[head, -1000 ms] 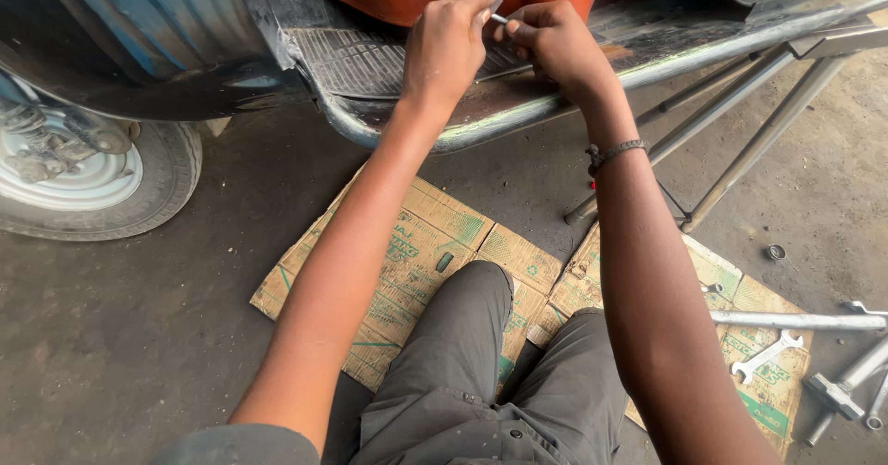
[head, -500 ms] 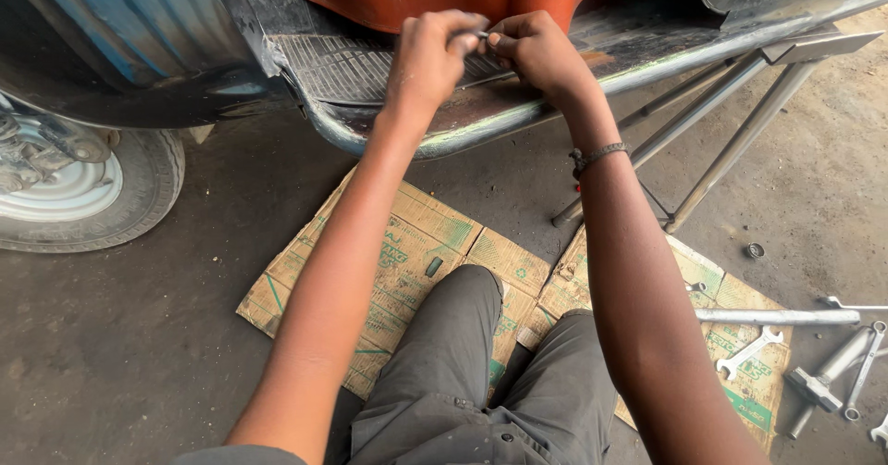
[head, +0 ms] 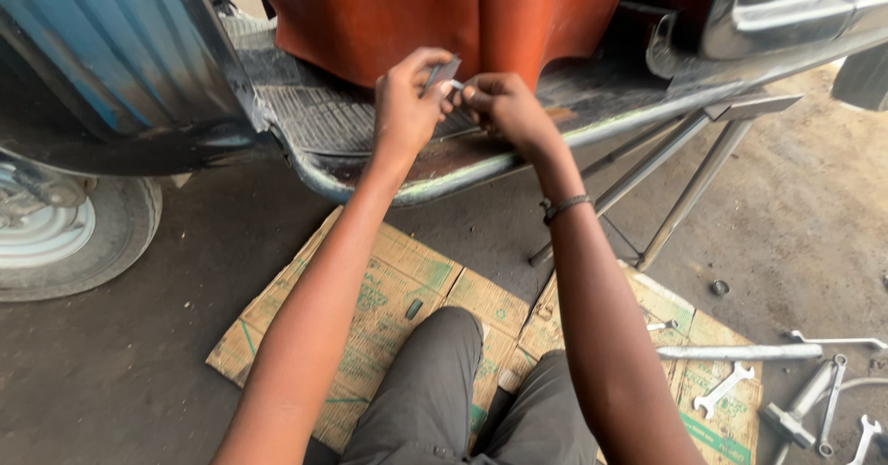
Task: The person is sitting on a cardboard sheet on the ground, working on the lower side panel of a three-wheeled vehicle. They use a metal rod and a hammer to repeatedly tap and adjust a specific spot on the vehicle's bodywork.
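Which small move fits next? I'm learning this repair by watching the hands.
Probably a small turn of the small metal piece. The left hand pinches it above the ribbed footboard, and the right hand fingertips meet it at the same spot, so both hands look set for fine twisting.

I am looking down at my left hand (head: pixel 407 104) pinching a small flat metal piece (head: pixel 444 72) while my right hand (head: pixel 504 109) is meeting it fingertip to fingertip. Both hands are hovering over the ribbed footboard (head: pixel 324 118) of a scooter, with an orange panel (head: pixel 444 16) just beyond them. Below my arms, flattened cardboard (head: pixel 388 298) is lying under my knees; spanners (head: pixel 726 389) are lying well right of my right hand.
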